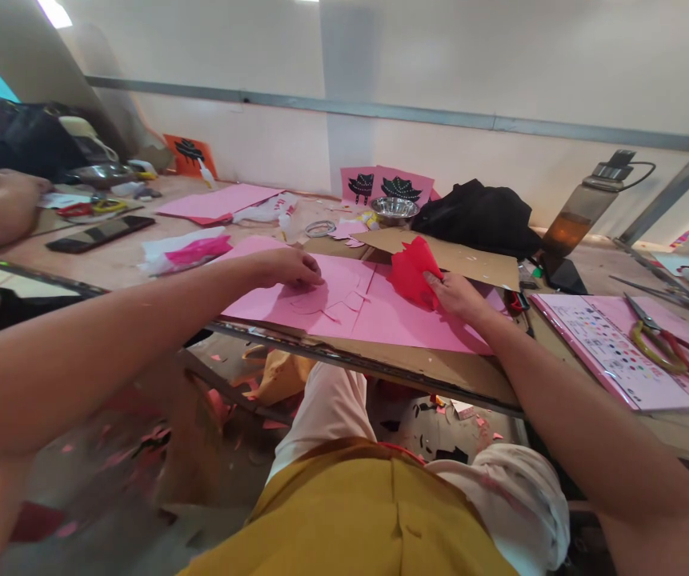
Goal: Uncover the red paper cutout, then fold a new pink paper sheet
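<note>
My right hand (457, 296) pinches a cut piece of red paper (413, 272) between thumb and fingers, holding it over the right half of a pink sheet (404, 324). My left hand (296, 268) rests on the sheet's left half, its fingers curled and pressed together; whatever they may hold is hidden. Thin outlines or cut edges (332, 304) show on the pink surface beside that hand. Brown cardboard (440, 360) lies underneath, along the table's front edge.
Scissors (659, 344) lie on a pink booklet (608, 344) at right. Behind are a metal bowl (394, 210), black cloth (479, 216) and a bottle (587, 204). Another person's hand (2, 208) is at far left, near a phone (101, 234). Paper scraps litter the floor.
</note>
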